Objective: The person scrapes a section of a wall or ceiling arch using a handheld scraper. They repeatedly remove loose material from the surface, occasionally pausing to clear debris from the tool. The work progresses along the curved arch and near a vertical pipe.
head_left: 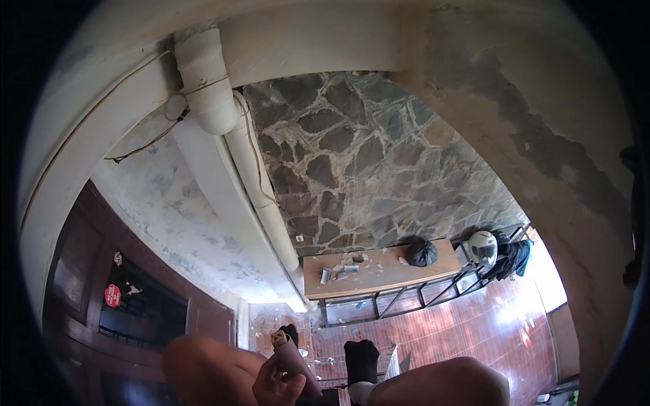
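From the head view, the left grip is wrapped round a brown roll, between the knees; the right grip is out of sight. If it loosened, I'd fear a drop toward the feet. Floor spreads before the desk's front edge.

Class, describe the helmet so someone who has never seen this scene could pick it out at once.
Find the grey stone wall, then the long brown tabletop below it. Follow it rightward, past the black rounded bundle, to just beyond its end. The white, rounded helmet there stands out from the black bundle on its left and the dark cloth on its right.
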Motion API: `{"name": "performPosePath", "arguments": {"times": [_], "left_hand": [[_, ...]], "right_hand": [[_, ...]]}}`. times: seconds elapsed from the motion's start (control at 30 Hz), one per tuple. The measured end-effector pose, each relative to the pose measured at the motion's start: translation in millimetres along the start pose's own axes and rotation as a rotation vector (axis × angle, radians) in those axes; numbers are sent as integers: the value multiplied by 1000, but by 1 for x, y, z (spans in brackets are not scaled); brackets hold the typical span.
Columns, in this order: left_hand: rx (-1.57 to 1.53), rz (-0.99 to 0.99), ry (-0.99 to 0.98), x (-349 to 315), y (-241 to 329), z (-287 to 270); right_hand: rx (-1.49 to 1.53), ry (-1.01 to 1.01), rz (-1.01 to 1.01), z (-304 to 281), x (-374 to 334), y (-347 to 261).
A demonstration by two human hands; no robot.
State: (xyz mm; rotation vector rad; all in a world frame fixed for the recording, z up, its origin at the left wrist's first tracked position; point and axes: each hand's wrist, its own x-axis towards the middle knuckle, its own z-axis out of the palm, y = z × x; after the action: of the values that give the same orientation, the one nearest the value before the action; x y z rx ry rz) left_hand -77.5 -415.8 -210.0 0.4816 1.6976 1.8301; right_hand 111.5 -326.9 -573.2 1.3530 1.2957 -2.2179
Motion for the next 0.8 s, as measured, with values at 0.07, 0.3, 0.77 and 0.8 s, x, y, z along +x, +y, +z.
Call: {"name": "performPosePath", "arguments": {"times": [0.07,0.3,0.77,0.8], "left_hand": [[-17,19,-1,-3,0,4],[-26,61,-37,-4,-1,6],[38,162,-26,14,-13,-14],[24,150,-18,16,-15,-12]], "right_hand": [[-48,-70,13,11,-1,0],[-75,-69,47,1,-14,0],[93,198,-104,-6,-2,-4],[128,242,-123,-9,-3,0]]}}
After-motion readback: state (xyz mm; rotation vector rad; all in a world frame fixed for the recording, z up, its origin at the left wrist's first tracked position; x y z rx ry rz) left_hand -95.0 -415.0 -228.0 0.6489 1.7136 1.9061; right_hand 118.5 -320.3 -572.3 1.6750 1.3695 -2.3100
